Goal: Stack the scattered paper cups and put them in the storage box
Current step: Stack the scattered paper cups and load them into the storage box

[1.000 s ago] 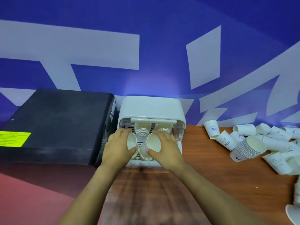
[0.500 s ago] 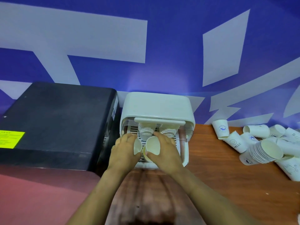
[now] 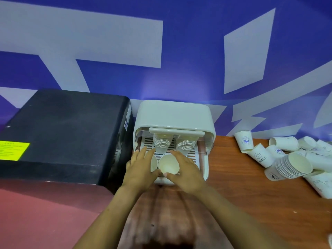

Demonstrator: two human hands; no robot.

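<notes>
We list: white storage box (image 3: 173, 115), front open, four cup stacks (image 3: 168, 165) inside, just ahead of our hands; scattered paper cups (image 3: 291, 159) far right.

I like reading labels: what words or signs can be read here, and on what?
"HELLO", with a smiley: tipped paper cup.
Round blue print: upright cup, too small to read.
Yellow sticker on the black case: blurred.
Side label: unreadable.

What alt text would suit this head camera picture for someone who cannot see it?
Two bare hands, left hand and right hand, set stacks of white paper cups into an open white plastic storage box against a blue wall. More loose white paper cups lie scattered on the brown wooden table to the right.
</notes>
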